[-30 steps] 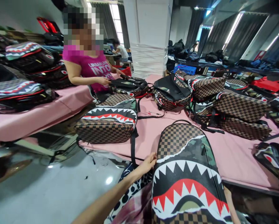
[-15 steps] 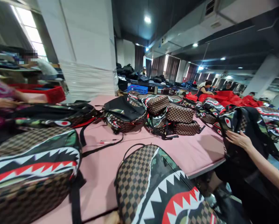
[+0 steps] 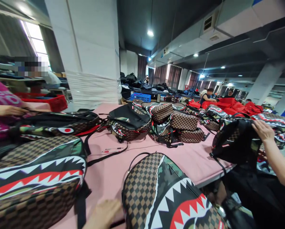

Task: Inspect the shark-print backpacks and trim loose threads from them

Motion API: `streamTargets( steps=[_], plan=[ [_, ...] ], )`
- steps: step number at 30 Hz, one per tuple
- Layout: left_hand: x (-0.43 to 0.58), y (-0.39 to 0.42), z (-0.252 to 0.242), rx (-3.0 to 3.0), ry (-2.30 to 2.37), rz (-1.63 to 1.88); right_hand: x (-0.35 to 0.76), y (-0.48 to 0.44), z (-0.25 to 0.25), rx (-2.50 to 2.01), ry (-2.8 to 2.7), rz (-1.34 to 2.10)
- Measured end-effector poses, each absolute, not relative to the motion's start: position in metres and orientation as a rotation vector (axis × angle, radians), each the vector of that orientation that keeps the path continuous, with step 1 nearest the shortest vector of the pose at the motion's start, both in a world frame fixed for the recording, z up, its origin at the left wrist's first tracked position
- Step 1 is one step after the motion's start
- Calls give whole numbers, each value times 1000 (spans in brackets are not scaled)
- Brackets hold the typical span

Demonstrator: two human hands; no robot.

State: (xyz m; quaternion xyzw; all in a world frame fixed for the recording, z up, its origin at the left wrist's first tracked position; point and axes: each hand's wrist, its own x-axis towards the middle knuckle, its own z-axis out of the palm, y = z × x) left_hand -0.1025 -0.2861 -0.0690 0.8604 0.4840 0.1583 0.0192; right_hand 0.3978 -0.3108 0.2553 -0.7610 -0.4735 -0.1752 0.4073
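My left hand [image 3: 106,211] is at the bottom, blurred, with its fingertips close to the left side of a checkered backpack [image 3: 140,184]. Whether they touch it cannot be made out. The backpack lies front up on the pink tabletop [image 3: 101,184], with a camouflage panel and a printed shark mouth of white teeth and red. Its lower end runs out of the picture. On the left lies a second shark-mouth backpack [image 3: 35,181], a black strap [image 3: 81,203] hanging from it near my wrist. My right hand is out of view.
A co-worker's hand [image 3: 264,130] rests on a black-backed backpack [image 3: 238,140] at the right table edge. Another person in pink [image 3: 4,105] handles a backpack [image 3: 61,122] at left. Pens [image 3: 112,149], stacked backpacks [image 3: 184,121] and a blue crate [image 3: 140,97] are farther back.
My left hand has come up into view beside the near backpack. The co-worker on the right has tipped the black-backed backpack down onto the table edge.
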Motion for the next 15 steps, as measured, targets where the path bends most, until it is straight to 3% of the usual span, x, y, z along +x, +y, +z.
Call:
streamTargets(
  steps=[3, 7, 10, 15],
  plan=[
    [-113, -241, -42, 2556, 1876, 368, 434, -305, 294, -1914, -1157, -440],
    [-82, -241, -45, 1933, 1898, 626, 418, -321, 290, -1780, -1359, -308],
    [-56, -273, -70, 1629, 1648, 671, 369, -340, 243, -1714, -1492, -189],
    [-43, -307, -82, 1622, 1444, 593, 267, -367, 121, -1644, -1706, 102]
  ],
)
